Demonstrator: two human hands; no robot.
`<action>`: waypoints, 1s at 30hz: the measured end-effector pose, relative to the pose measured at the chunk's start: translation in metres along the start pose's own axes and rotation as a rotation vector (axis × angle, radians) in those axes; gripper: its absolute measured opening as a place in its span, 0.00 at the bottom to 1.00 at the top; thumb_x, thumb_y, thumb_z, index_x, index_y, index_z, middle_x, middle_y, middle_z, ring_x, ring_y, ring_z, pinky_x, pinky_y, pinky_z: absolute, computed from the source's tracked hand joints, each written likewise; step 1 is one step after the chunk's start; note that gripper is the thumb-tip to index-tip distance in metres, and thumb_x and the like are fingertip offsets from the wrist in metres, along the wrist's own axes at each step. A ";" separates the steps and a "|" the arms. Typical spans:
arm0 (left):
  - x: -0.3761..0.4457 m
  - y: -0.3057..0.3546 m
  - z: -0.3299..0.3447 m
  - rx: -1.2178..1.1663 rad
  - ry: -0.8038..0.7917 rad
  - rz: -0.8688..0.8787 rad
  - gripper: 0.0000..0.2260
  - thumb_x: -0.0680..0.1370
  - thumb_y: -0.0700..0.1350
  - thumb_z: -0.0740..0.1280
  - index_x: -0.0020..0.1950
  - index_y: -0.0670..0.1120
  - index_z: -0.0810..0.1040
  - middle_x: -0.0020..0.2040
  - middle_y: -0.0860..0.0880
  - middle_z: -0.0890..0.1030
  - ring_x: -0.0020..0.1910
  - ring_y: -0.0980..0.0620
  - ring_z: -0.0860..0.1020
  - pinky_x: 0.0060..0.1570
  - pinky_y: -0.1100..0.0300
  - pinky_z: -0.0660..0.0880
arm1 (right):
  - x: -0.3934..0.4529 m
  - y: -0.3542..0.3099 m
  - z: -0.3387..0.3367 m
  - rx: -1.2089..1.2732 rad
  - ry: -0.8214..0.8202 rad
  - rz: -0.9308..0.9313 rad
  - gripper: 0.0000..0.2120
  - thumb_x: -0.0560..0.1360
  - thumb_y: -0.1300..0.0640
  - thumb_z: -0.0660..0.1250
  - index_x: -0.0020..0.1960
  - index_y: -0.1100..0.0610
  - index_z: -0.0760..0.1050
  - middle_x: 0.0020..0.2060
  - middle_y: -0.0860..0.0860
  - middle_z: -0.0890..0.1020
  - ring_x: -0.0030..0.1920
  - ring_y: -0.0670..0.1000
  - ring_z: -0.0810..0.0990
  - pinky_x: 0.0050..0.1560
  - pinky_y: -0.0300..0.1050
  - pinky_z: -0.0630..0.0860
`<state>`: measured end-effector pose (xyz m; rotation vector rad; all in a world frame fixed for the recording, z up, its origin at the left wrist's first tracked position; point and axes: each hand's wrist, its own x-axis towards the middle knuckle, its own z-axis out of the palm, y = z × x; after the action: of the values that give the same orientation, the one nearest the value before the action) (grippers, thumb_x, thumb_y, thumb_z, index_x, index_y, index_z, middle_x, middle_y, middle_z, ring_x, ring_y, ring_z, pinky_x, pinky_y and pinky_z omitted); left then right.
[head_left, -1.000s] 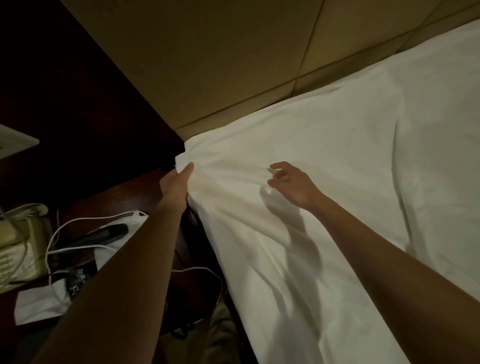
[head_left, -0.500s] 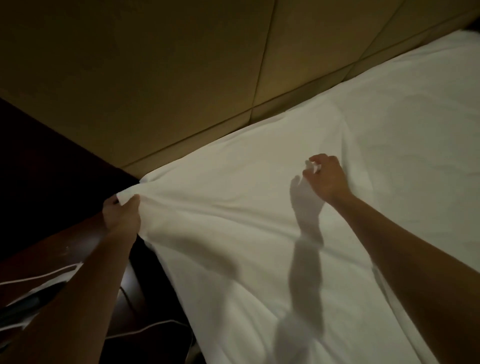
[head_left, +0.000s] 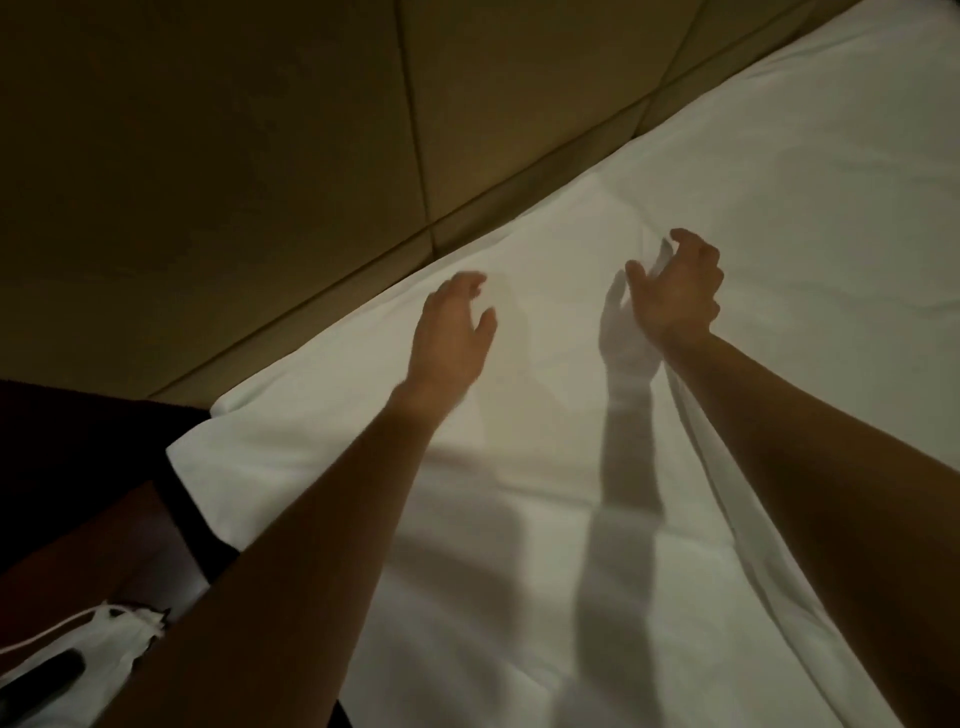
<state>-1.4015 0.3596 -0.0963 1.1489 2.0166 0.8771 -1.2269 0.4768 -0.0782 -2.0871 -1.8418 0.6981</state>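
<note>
The right hand (head_left: 675, 296) has hold of the sheet (head_left: 805, 234). Its thumb and curled fingers close on a small tuck of white cloth that peeks out between them. From that grip a raised ridge (head_left: 683, 400) of cloth runs back toward the person along the forearm, so the cloth there looks to be under tension.

The left hand (head_left: 449, 332) hangs to the left of that grip and a little nearer the person. Its fingers are loosely bent, the thumb stands apart, and it holds nothing. It is blurred, so I cannot tell whether its fingertips touch the cloth.

The sheet lies spread over the bed, under and around both hands. Its far edge meets the padded headboard (head_left: 260, 156) just beyond the grip. Its corner (head_left: 208, 441) lies well to the left of the left hand and nearer the person, beside a dark bedside surface (head_left: 78, 545). A white pouch (head_left: 104, 649) with a cord lies on that surface.

The sheet should handle as light, soft and limp:
- **Pulling and pushing:** it will follow a pull but only bunch up under a push.
- **Sliding:** it probably slides easily over the bed, so a tug at one spot drags wrinkles across from elsewhere.
- **Holding:** a fingertip pinch as small as the present one may slip, and a fuller gather would hold better.
- **Where to take it:** for tightening, the edge near the headboard or the corner is the better place. For smoothing, a flat palm moving outward from the grip should do.
- **Risk:** tearing seems unlikely.
</note>
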 end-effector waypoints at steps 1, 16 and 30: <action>0.019 0.014 0.005 -0.001 -0.024 0.004 0.18 0.80 0.41 0.64 0.69 0.42 0.70 0.66 0.45 0.75 0.65 0.50 0.73 0.64 0.61 0.69 | 0.006 0.005 -0.001 0.056 -0.016 0.061 0.27 0.78 0.49 0.64 0.73 0.56 0.60 0.69 0.56 0.67 0.70 0.57 0.66 0.67 0.56 0.65; 0.146 0.100 0.082 -0.153 -0.124 -0.231 0.20 0.78 0.46 0.68 0.69 0.42 0.72 0.59 0.49 0.76 0.57 0.52 0.76 0.47 0.65 0.73 | 0.013 0.105 -0.049 0.320 -0.185 0.022 0.17 0.75 0.54 0.66 0.30 0.55 0.67 0.26 0.47 0.66 0.26 0.42 0.63 0.28 0.42 0.61; 0.171 0.064 0.100 -0.089 0.211 -0.166 0.17 0.79 0.51 0.64 0.66 0.45 0.73 0.63 0.47 0.75 0.61 0.51 0.74 0.61 0.60 0.72 | 0.023 0.205 -0.100 -0.052 -0.653 0.095 0.11 0.67 0.55 0.77 0.46 0.52 0.78 0.41 0.51 0.82 0.43 0.51 0.80 0.43 0.41 0.71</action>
<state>-1.3623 0.5603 -0.1374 0.8570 2.1817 1.0266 -0.9989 0.4784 -0.1006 -2.1482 -2.0811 1.5139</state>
